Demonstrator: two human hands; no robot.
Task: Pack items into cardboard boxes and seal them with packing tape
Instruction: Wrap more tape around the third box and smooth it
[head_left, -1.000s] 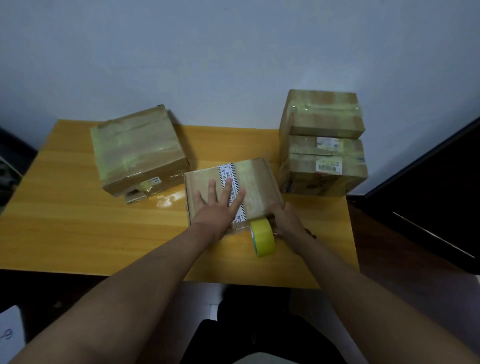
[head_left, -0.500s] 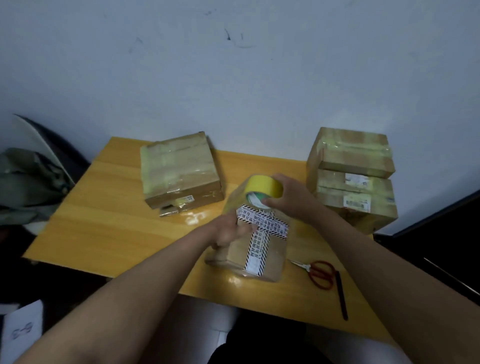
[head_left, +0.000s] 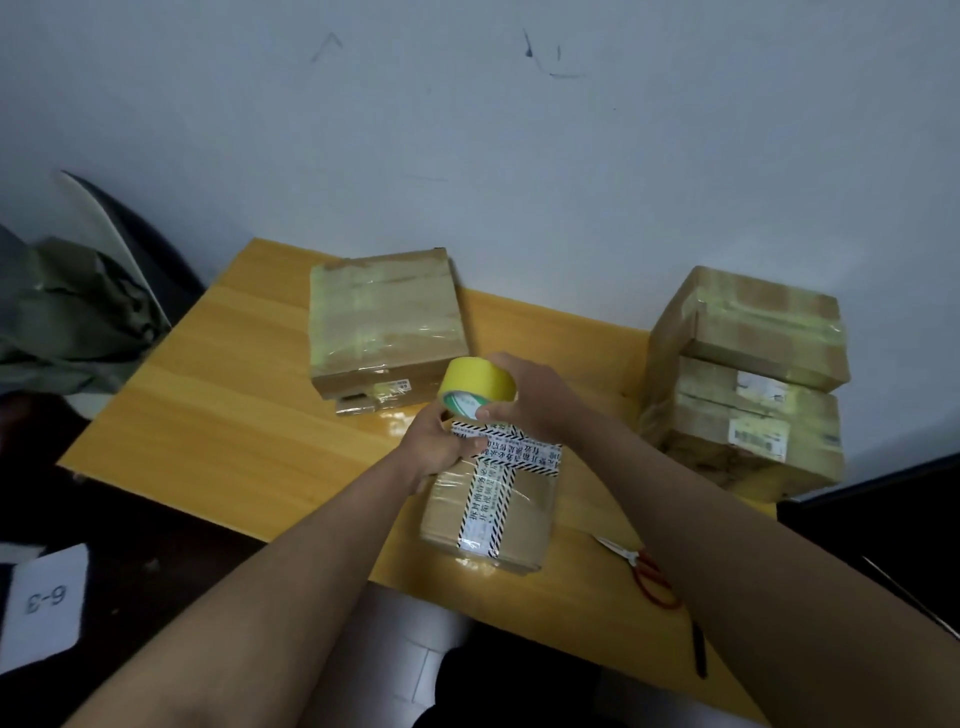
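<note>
A small cardboard box (head_left: 519, 514) stands on end near the front edge of the yellow wooden table (head_left: 234, 415). White tape with black stripes and printed characters crosses its facing side. My left hand (head_left: 441, 447) grips the box's upper left corner. My right hand (head_left: 530, 400) holds a roll of yellow packing tape (head_left: 475, 387) at the box's top edge, fingers curled round the roll.
A taped flat box (head_left: 384, 322) lies at the table's back. Two taped boxes (head_left: 743, 374) are stacked at the right. Red-handled scissors (head_left: 644, 571) and a black pen (head_left: 698, 647) lie by the front right edge. A paper card marked 6-3 (head_left: 44, 603) sits lower left.
The box went from lying flat to standing on end. My right hand lifted the tape roll from the table to the box's top. My left hand moved from pressing the top to gripping a corner.
</note>
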